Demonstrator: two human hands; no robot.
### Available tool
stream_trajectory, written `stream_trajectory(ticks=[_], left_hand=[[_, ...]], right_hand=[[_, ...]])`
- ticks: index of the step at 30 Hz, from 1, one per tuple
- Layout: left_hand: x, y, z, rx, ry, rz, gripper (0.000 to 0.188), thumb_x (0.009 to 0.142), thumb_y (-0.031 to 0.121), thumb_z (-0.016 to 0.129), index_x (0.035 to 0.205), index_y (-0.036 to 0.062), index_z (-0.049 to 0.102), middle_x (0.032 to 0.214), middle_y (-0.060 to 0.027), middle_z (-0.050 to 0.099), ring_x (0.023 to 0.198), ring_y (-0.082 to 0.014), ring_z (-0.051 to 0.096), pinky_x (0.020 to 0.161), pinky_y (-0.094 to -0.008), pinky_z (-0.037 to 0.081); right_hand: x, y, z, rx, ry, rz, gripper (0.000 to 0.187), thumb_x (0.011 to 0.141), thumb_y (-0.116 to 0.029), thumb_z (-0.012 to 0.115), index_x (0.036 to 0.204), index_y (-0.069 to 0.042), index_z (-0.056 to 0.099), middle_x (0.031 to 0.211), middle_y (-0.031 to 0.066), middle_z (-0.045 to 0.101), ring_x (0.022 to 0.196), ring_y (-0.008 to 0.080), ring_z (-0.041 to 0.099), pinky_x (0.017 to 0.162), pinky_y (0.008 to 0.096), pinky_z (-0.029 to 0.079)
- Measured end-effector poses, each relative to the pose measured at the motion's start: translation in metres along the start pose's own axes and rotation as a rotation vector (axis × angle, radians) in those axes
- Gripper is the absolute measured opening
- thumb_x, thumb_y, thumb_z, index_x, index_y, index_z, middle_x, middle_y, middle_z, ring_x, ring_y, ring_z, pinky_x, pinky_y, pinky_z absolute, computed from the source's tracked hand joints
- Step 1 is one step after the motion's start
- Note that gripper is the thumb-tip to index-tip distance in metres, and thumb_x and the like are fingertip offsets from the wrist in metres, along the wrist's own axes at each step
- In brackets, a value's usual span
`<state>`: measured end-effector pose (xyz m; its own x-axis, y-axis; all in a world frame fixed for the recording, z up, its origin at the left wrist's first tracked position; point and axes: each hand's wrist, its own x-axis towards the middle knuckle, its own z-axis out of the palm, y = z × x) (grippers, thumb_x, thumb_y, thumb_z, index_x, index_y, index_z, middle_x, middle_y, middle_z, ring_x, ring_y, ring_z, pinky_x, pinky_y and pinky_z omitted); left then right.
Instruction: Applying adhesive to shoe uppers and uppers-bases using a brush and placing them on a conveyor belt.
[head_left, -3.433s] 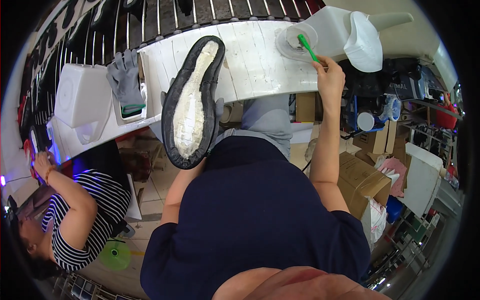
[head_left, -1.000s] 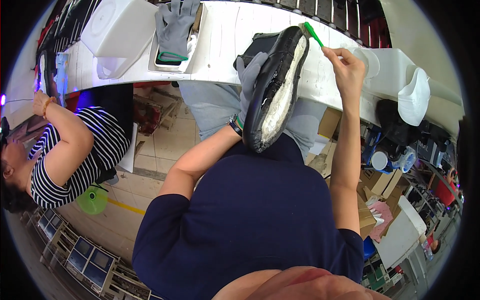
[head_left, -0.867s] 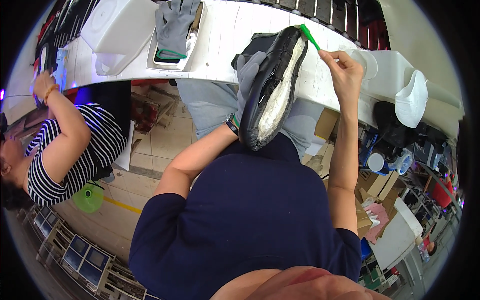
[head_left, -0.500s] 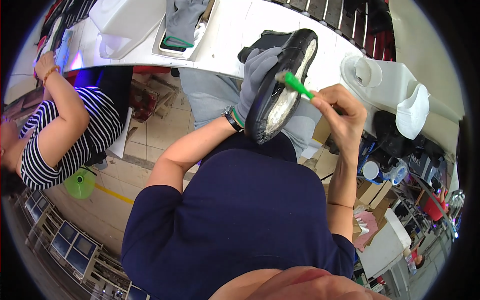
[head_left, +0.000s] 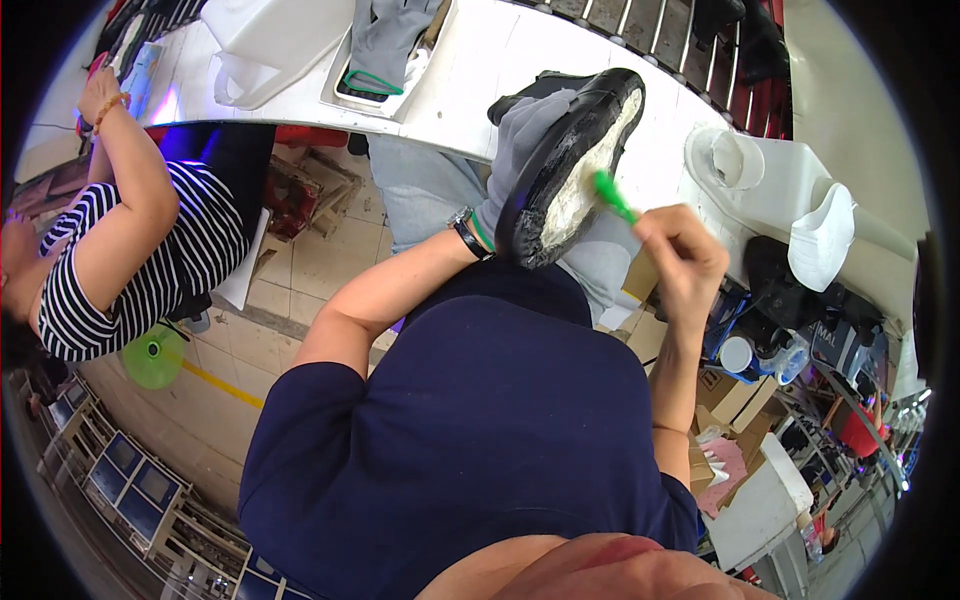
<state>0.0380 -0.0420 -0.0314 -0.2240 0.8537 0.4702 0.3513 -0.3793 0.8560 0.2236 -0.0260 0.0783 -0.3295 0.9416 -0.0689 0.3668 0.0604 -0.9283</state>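
Observation:
My left hand, in a grey glove, grips a black shoe from behind and holds it sole-up over my lap. The sole's inner face is whitish. In my right hand is a green brush, its tip resting on the whitish sole near the middle. A black watch with a green band sits on my left wrist.
A long white workbench runs across the top, carrying a tray with grey gloves, a white container and white jugs. A person in a striped shirt works at the bench on my left. Cardboard boxes and bottles crowd the floor at right.
The brush has come from the container at the bench down onto the sole. The shoe has been lifted off the bench edge and tilted closer to me.

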Motion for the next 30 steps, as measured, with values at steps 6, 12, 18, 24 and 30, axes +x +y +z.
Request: stream_trajectory(ticks=[6,12,18,24,30], left_hand=[[0.01,0.002,0.001,-0.027,0.025,0.171,0.066,0.077,0.025,0.075,0.131,0.0027,0.045,0.127,-0.0156,0.053,0.112,-0.0322,0.053,0.094,-0.0424,0.041],[0.027,0.014,-0.003,0.133,0.043,0.302,0.057,0.075,0.013,0.073,0.127,0.0098,0.05,0.12,-0.0075,0.058,0.102,-0.0263,0.057,0.088,-0.038,0.043],[0.032,0.037,-0.028,0.186,-0.155,0.272,0.059,0.073,0.025,0.074,0.127,0.0105,0.053,0.126,-0.0039,0.054,0.102,-0.0243,0.056,0.088,-0.0369,0.042],[0.049,0.053,-0.044,0.164,-0.36,0.256,0.07,0.07,0.031,0.077,0.131,0.0093,0.051,0.123,-0.0085,0.056,0.099,-0.0268,0.057,0.089,-0.034,0.044],[0.075,0.038,-0.052,-0.083,-0.551,0.207,0.067,0.069,0.031,0.082,0.125,0.0064,0.054,0.115,-0.0111,0.059,0.101,-0.028,0.057,0.089,-0.0371,0.045]], right_hand=[[-0.009,-0.015,0.005,-0.052,-0.062,-0.185,0.005,0.078,0.002,0.074,0.082,0.003,0.071,0.078,0.008,0.067,0.071,0.0123,0.061,0.065,0.0232,0.046],[0.022,-0.004,-0.004,-0.051,0.21,-0.137,0.008,0.08,0.001,0.074,0.081,0.006,0.067,0.075,0.0067,0.065,0.068,0.0097,0.057,0.061,0.0199,0.041],[-0.002,-0.039,-0.007,-0.071,0.028,-0.342,0.012,0.074,0.007,0.076,0.081,0.007,0.067,0.077,0.0092,0.065,0.068,0.0116,0.058,0.059,0.0214,0.042],[-0.005,-0.066,-0.013,-0.19,0.007,-0.432,0.015,0.071,0.005,0.078,0.083,0.005,0.07,0.077,0.0084,0.063,0.062,0.0111,0.055,0.052,0.0221,0.039],[0.028,-0.066,-0.028,-0.387,0.047,-0.684,0.018,0.071,0.004,0.079,0.086,0.002,0.07,0.077,0.0073,0.063,0.059,0.0132,0.056,0.05,0.0231,0.041]])
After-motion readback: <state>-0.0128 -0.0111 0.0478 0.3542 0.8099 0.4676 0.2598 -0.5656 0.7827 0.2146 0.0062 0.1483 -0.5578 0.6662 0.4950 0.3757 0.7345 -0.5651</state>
